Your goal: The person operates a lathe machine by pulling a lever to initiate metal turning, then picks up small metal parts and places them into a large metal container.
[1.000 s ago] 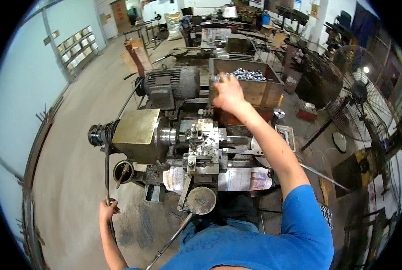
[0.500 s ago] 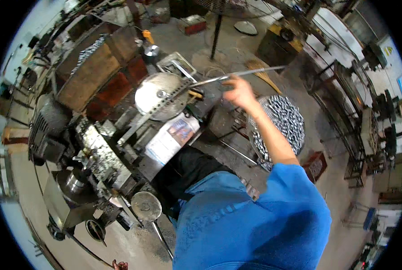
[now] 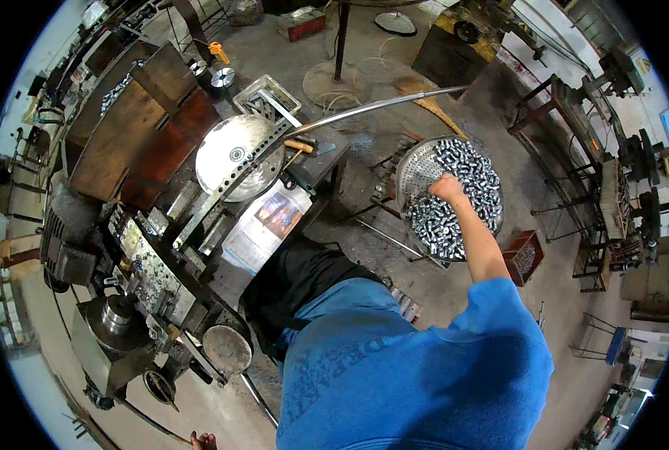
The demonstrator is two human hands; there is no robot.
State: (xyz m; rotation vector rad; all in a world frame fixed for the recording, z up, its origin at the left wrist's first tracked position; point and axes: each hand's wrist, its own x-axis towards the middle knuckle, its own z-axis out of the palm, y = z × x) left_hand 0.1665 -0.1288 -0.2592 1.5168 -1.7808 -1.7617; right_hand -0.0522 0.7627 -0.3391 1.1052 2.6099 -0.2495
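Note:
My right hand (image 3: 445, 187) is at the round perforated tray (image 3: 415, 169) on the right, by the near edge of a heap of small shiny metal cylinders (image 3: 465, 217). Its fingers are drawn together, and anything in them is hidden. At the bottom edge, my left hand (image 3: 204, 441) shows only in part, its fingers curled at the end of a long dark rod (image 3: 151, 421). That rod runs back to a machine (image 3: 117, 322) with a round metal chuck.
Ahead stands a bench with a large metal disc (image 3: 222, 150), a long perforated bar (image 3: 233, 180) and a printed sheet (image 3: 255, 236). A long metal tube (image 3: 379, 103) reaches right from there. A red box (image 3: 524, 259) stands beside the tray; a broom (image 3: 435, 111) lies beyond it.
My right hand has moved right and nearer, from beside the long tube to the tray of cylinders, and its fingers have closed. The left hand stays at the rod's end. The view has shifted slightly.

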